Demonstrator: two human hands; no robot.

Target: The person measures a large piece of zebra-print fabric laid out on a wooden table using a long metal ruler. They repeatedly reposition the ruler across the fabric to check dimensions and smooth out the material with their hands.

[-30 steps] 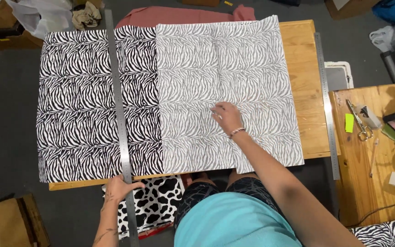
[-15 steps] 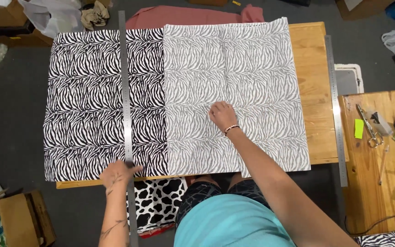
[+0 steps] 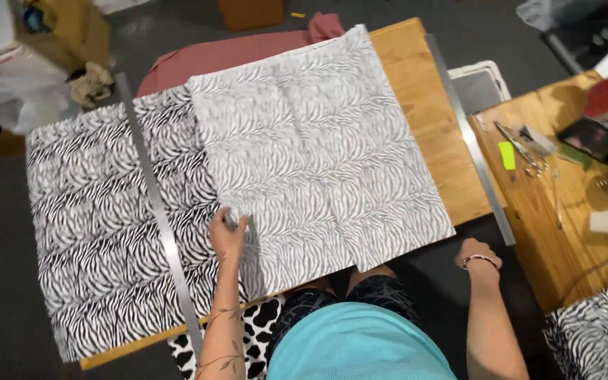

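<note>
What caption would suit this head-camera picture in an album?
Left hand grips the pale folded zebra-print fabric beside a long metal ruler; right hand hangs off the wooden table.

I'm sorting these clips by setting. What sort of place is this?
Probably a home sewing or craft workshop: zebra-print fabric spread over a wooden table, a long metal ruler across it, scissors on the side table.

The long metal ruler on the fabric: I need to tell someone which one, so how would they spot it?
On the wooden table, over the darker zebra-print fabric, the metal ruler lies just beyond the left hand. A second ruler lies on bare wood.
</note>
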